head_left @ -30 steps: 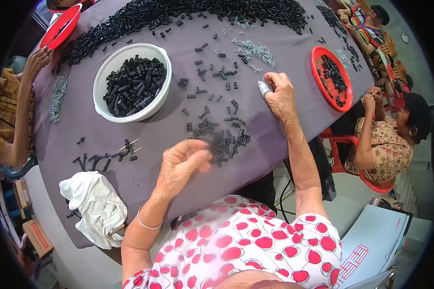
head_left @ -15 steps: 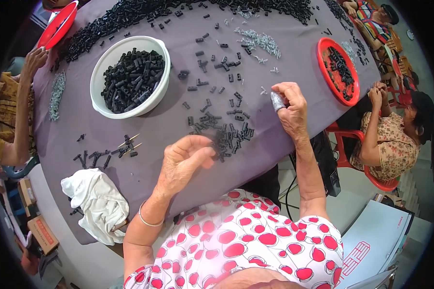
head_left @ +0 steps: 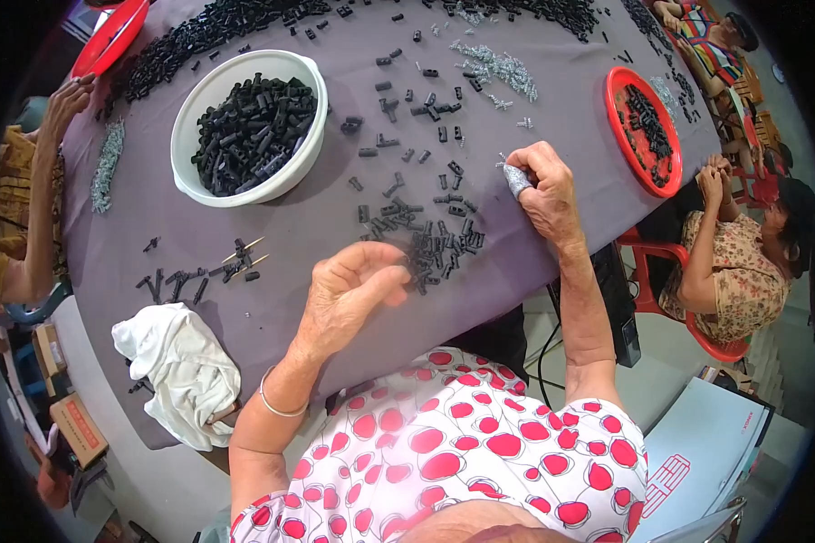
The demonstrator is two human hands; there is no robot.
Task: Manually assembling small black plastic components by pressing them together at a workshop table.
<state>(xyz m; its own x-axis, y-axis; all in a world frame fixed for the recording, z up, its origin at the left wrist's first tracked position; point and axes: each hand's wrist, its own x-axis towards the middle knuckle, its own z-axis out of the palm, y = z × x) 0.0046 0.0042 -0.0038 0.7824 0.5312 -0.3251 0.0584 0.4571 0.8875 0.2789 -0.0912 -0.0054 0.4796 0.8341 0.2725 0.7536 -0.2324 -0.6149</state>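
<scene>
My left hand (head_left: 351, 291) curls at the left edge of a small heap of black plastic parts (head_left: 430, 242) on the purple tablecloth (head_left: 335, 213); whether it grips a part is hidden. My right hand (head_left: 546, 190) rests on the cloth to the right of the heap, fingers bent, a grey cover on one fingertip, pinching a small metal piece I can barely see. Loose black parts (head_left: 407, 100) lie scattered beyond the heap. A patch of small silver springs (head_left: 496, 68) lies farther back.
A white bowl (head_left: 190, 176) full of black parts stands back left. A red tray (head_left: 618, 136) with parts lies at the right, another red tray (head_left: 109, 36) far left. A white cloth (head_left: 183, 362) sits near the front-left edge. Other people sit at left and right.
My left hand has closed in toward the heap with its fingers curling. My right hand has drawn slightly nearer. The view has shifted a little.
</scene>
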